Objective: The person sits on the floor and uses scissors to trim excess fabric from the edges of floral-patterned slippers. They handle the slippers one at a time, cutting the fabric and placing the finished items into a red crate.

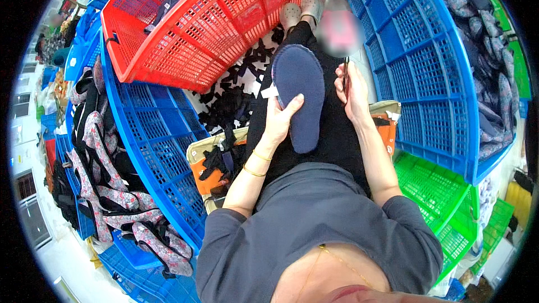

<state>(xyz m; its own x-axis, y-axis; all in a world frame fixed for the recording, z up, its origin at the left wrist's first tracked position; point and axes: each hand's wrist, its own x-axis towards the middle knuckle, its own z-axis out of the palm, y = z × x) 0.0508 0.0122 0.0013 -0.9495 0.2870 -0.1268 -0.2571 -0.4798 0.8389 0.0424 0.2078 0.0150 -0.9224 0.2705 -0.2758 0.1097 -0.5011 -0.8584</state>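
Note:
My left hand [281, 118] is closed on a navy slipper [303, 78], which stands toe away from me with its flat sole facing up. The thumb presses on the sole and the fingers are hidden underneath. A small white tag [269, 91] sticks out at the slipper's left edge. To the right, my right hand [355, 92] is wrapped round slim dark scissors [346, 78] pointing away from me, apart from the slipper. Their blades are hard to make out. Both hands are above my lap, over black trousers.
A red crate [224, 28] stands ahead, with blue crates [151, 134] on the left and another blue crate [415, 62] on the right. Floral slippers [129, 202] fill the left side. Dark scraps [230, 101] litter the floor. Green crates [432, 191] stand at right.

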